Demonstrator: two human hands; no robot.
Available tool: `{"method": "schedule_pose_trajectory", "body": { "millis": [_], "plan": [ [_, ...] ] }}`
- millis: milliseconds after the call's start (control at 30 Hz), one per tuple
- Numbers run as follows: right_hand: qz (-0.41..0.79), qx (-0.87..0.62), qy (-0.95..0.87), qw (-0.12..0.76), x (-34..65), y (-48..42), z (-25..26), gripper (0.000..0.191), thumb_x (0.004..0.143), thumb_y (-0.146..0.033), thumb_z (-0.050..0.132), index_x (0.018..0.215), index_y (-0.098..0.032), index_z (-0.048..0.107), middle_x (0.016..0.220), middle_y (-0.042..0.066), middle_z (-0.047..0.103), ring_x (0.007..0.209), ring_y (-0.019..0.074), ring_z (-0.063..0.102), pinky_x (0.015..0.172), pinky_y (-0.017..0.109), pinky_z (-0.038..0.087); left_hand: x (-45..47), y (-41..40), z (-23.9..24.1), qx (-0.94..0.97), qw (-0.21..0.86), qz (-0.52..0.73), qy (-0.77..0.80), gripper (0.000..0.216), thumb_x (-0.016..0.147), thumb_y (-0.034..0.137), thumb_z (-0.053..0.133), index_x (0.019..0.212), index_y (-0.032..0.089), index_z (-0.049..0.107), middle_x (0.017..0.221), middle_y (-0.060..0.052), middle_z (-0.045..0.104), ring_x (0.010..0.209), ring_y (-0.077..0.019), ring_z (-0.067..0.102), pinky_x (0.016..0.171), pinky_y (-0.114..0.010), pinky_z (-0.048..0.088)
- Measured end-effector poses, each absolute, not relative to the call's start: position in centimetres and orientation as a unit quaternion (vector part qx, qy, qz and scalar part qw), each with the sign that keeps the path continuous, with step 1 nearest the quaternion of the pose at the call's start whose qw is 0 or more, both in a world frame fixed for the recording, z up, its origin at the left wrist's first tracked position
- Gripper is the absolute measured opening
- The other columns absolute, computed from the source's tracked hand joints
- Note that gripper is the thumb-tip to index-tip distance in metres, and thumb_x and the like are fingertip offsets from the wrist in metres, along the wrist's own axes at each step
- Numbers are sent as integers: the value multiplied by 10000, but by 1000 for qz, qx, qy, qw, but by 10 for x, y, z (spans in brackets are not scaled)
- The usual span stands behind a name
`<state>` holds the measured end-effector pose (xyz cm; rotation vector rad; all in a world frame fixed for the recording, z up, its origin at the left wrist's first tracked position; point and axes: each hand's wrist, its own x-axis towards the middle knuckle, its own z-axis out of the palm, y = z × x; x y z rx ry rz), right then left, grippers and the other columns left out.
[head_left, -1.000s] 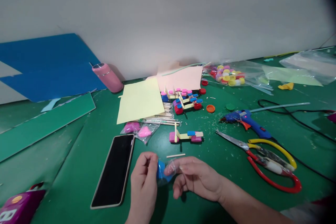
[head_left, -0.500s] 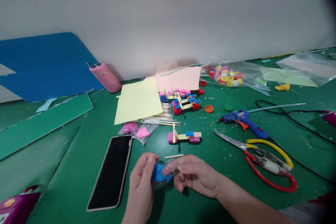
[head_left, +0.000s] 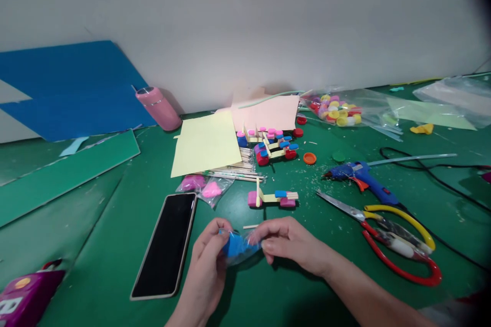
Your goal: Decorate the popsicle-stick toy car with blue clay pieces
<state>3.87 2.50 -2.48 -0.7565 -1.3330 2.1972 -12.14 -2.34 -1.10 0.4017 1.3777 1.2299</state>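
A small clear plastic bag with a lump of blue clay (head_left: 235, 246) is held low over the green table, between both hands. My left hand (head_left: 209, 258) pinches the bag's left side with thumb and fingers. At the other end, my right hand (head_left: 293, 245) grips the clear edge of the bag, its fingertips partly behind the film. Just beyond lies a short wooden stick (head_left: 250, 227), partly hidden by the right fingers. Farther back stands a small model (head_left: 271, 198) of sticks with pink wheels and a blue piece on top.
Left of my hands lies a phone (head_left: 164, 245). Scissors (head_left: 387, 237) and a blue glue gun (head_left: 362, 179) with its cord lie on the right. Behind are bagged pink clay (head_left: 210, 190), yellow paper (head_left: 209, 145), more models (head_left: 274, 148), a pink bottle (head_left: 159, 108) and bagged caps (head_left: 337, 111).
My right fingers have drawn back slightly from the blue clay to the bag's edge, and the bag looks more stretched. The camera view has shifted a little.
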Motion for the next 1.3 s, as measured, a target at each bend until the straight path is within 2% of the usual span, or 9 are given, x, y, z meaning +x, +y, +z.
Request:
{"method": "schedule_pose_trajectory", "body": {
  "millis": [333,567,633,767,867,933,1033,1167,1300],
  "plan": [
    [743,-356,-502,262,41,26,-27,122,718,-245,592,764,-141,547,598,-47,437,518,58,354,480,182,274,-120,-19,-9,141,583,542,589,168,651,263,642,647,176,499,488,77,409,441,-47,329,407,-147,257],
    [724,-380,-474,328,49,30,-24,130,700,-232,609,762,-166,516,656,-41,464,526,60,380,501,191,288,-135,-24,-15,188,597,506,593,148,699,304,607,699,185,519,602,53,450,527,-71,397,482,-180,312],
    [747,-366,-433,348,53,30,-23,135,697,-238,609,788,-154,557,651,-28,493,532,67,417,517,203,303,-140,-24,-19,260,540,490,633,137,712,313,589,700,187,536,608,48,442,537,-80,383,485,-189,301],
    [810,-333,-328,354,60,29,-20,183,701,-200,574,858,-124,630,591,-5,545,544,81,464,535,209,304,-143,-23,-19,434,338,445,707,103,681,290,598,673,192,570,670,3,490,620,-139,434,526,-223,335],
    [834,-315,-281,356,61,27,-19,194,704,-165,554,872,-127,644,683,31,605,572,86,488,561,219,316,-137,-25,-12,462,195,437,747,234,616,298,636,827,205,595,888,-66,516,763,-216,477,487,-247,356],
    [845,-303,-259,356,60,25,-18,202,699,-159,553,876,-130,646,718,39,614,586,91,504,574,225,325,-126,-29,-3,479,153,438,745,272,632,297,622,888,211,598,960,-85,506,832,-239,485,549,-276,394],
    [863,-280,-233,350,55,21,-15,249,686,-168,556,915,-124,641,629,24,591,585,99,511,575,221,328,-105,-34,9,495,220,472,695,249,637,248,628,884,222,626,936,-78,555,802,-226,524,684,-315,414],
    [874,-264,-213,348,50,13,-11,305,653,-150,582,952,-122,637,652,19,578,581,86,477,582,219,336,-82,-31,14,429,363,502,658,412,612,255,665,1018,247,600,811,-46,620,664,-193,555,590,-293,449],
    [900,-217,-169,339,49,8,-11,293,646,-176,593,931,-126,642,666,20,555,632,109,504,595,227,351,-76,-24,11,348,500,495,619,257,641,293,651,884,212,654,638,-21,630,495,-131,511,464,-244,420]
  ]
}}
